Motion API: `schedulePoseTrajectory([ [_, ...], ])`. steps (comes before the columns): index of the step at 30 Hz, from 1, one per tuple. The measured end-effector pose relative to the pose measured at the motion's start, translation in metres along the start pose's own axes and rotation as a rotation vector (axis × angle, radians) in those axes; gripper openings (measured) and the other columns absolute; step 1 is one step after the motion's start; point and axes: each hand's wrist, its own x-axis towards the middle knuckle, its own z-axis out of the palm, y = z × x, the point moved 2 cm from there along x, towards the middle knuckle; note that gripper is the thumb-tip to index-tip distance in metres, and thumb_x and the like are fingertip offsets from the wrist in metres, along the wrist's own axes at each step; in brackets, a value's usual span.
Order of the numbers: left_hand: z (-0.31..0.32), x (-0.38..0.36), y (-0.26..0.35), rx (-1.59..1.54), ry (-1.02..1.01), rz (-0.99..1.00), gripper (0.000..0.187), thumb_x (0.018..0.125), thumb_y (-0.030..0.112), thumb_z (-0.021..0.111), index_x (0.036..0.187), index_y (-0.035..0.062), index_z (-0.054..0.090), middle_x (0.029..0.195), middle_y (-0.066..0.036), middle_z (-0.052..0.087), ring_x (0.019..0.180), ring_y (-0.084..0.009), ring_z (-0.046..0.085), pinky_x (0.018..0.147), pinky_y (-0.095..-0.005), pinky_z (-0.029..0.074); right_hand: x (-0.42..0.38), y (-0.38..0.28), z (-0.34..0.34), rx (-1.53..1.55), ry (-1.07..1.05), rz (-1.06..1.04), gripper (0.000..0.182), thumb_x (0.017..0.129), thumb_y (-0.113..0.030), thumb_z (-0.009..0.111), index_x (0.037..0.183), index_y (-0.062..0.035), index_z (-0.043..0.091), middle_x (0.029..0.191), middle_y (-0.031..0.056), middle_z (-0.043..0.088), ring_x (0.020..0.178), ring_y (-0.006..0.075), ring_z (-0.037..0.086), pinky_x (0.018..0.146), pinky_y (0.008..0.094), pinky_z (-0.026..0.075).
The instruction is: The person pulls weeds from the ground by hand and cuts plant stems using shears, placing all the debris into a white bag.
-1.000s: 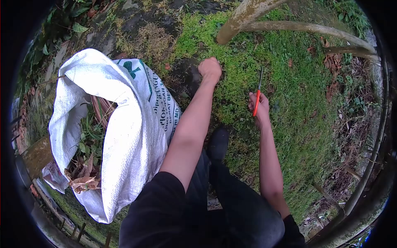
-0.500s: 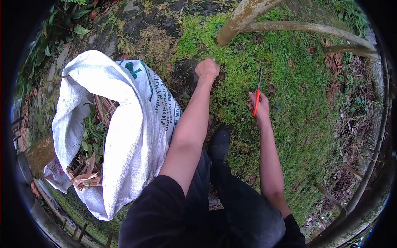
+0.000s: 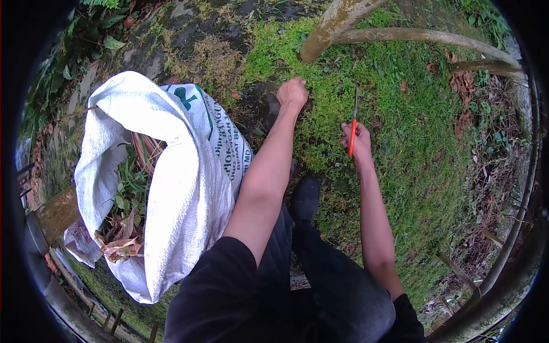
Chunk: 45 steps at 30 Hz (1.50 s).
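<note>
My left hand (image 3: pixel 293 93) is closed in a fist low over the green ground plants (image 3: pixel 329 114), beside a dark bare patch. Its fingertips face away, so anything in them is hidden. My right hand (image 3: pixel 358 142) is shut on scissors (image 3: pixel 353 128) with orange handles and a thin metal blade pointing away from me over the grass. Left of my arm stands a white woven sack (image 3: pixel 177 188) with green print, its mouth wide open. Dry brown leaves (image 3: pixel 121 243) and green stems (image 3: pixel 130 177) lie inside it.
A thin tree trunk (image 3: pixel 329 34) rises ahead, with a curved branch (image 3: pixel 423 37) stretching right. My dark shoe (image 3: pixel 305 198) rests on the ground between my arms. Dry leaves (image 3: pixel 464 94) and sticks lie along the right edge.
My left hand has shifted slightly right, still closed. The scissors in my right hand have moved a little left and stand more upright in view.
</note>
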Motion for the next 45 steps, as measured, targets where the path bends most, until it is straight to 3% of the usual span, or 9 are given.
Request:
schedulePoseTrajectory([
  [7, -0.009, -0.007, -0.024, -0.344, 0.048, -0.206, 0.023, 0.099, 0.028, 0.056, 0.107, 0.0124, 0.071, 0.106, -0.019, 0.073, 0.105, -0.0408, 0.067, 0.092, -0.0488, 0.051, 0.010, -0.001, 0.023, -0.090, -0.104, -0.049, 0.029, 0.094, -0.027, 0.073, 0.098, -0.0025, 0.057, 0.068, -0.0011, 0.056, 0.052, 0.0084, 0.054, 0.048, 0.0252, 0.044],
  [16, -0.003, 0.005, -0.028, -0.305, 0.063, -0.164, 0.019, 0.093, 0.020, 0.059, 0.106, 0.0143, 0.072, 0.109, -0.017, 0.073, 0.106, -0.0381, 0.068, 0.092, -0.0456, 0.051, 0.013, -0.003, 0.032, -0.113, -0.133, -0.050, 0.029, 0.093, -0.026, 0.075, 0.096, -0.0034, 0.057, 0.068, -0.0012, 0.056, 0.051, 0.0082, 0.053, 0.048, 0.0249, 0.046],
  [19, -0.009, 0.016, -0.031, -0.614, 0.228, -0.263, 0.017, 0.090, 0.020, 0.065, 0.102, 0.0110, 0.073, 0.100, -0.014, 0.074, 0.097, -0.0326, 0.069, 0.085, -0.0406, 0.051, 0.012, -0.001, 0.027, -0.083, -0.090, -0.016, 0.029, 0.093, -0.027, 0.075, 0.096, -0.0035, 0.057, 0.068, -0.0008, 0.056, 0.051, 0.0084, 0.055, 0.049, 0.0250, 0.046],
  [23, -0.034, 0.017, -0.025, -0.628, 0.433, -0.349, 0.024, 0.091, 0.023, 0.058, 0.099, 0.0080, 0.073, 0.102, -0.018, 0.073, 0.098, -0.0362, 0.068, 0.086, -0.0438, 0.050, 0.013, 0.001, 0.023, -0.094, -0.098, 0.000, 0.029, 0.093, -0.027, 0.074, 0.097, -0.0038, 0.058, 0.071, 0.0001, 0.058, 0.053, 0.0078, 0.056, 0.049, 0.0232, 0.045],
  [27, -0.040, 0.007, -0.002, -0.287, 0.300, -0.219, 0.031, 0.088, 0.024, 0.058, 0.110, 0.0038, 0.067, 0.102, -0.021, 0.073, 0.101, -0.0374, 0.068, 0.092, -0.0440, 0.049, 0.015, 0.001, 0.025, -0.077, -0.109, -0.003, 0.030, 0.093, -0.027, 0.075, 0.099, -0.0027, 0.058, 0.071, -0.0005, 0.057, 0.052, 0.0083, 0.055, 0.049, 0.0244, 0.045],
  [28, -0.034, 0.009, -0.002, -0.235, 0.226, -0.144, 0.035, 0.086, 0.025, 0.069, 0.112, 0.0032, 0.064, 0.103, -0.020, 0.071, 0.102, -0.0367, 0.068, 0.093, -0.0447, 0.050, 0.016, 0.001, 0.025, -0.066, -0.109, 0.003, 0.030, 0.093, -0.027, 0.075, 0.100, -0.0026, 0.058, 0.071, -0.0006, 0.057, 0.052, 0.0083, 0.055, 0.049, 0.0244, 0.045],
  [32, -0.010, 0.017, 0.004, -0.083, 0.354, 0.072, 0.047, 0.079, 0.030, 0.085, 0.111, 0.0035, 0.064, 0.111, -0.013, 0.068, 0.102, -0.0359, 0.068, 0.089, -0.0454, 0.053, 0.019, 0.001, 0.022, -0.094, -0.090, 0.007, 0.030, 0.093, -0.026, 0.075, 0.100, -0.0031, 0.058, 0.072, -0.0005, 0.058, 0.053, 0.0080, 0.055, 0.049, 0.0236, 0.045],
  [35, -0.001, 0.029, -0.005, -0.033, 0.374, 0.188, 0.036, 0.083, 0.028, 0.081, 0.108, 0.0053, 0.069, 0.104, -0.015, 0.071, 0.096, -0.0373, 0.068, 0.085, -0.0453, 0.053, 0.019, 0.003, 0.016, -0.081, -0.089, -0.001, 0.028, 0.093, -0.026, 0.075, 0.098, -0.0043, 0.058, 0.073, 0.0006, 0.060, 0.053, 0.0076, 0.056, 0.049, 0.0225, 0.045],
  [45, -0.002, 0.027, -0.016, -0.230, 0.351, 0.032, 0.018, 0.093, 0.026, 0.071, 0.092, 0.0084, 0.074, 0.085, -0.018, 0.072, 0.082, -0.0378, 0.069, 0.075, -0.0469, 0.052, 0.014, 0.005, 0.009, -0.077, -0.081, -0.007, 0.029, 0.093, -0.027, 0.075, 0.098, -0.0040, 0.058, 0.071, -0.0005, 0.058, 0.052, 0.0076, 0.055, 0.049, 0.0230, 0.045],
])
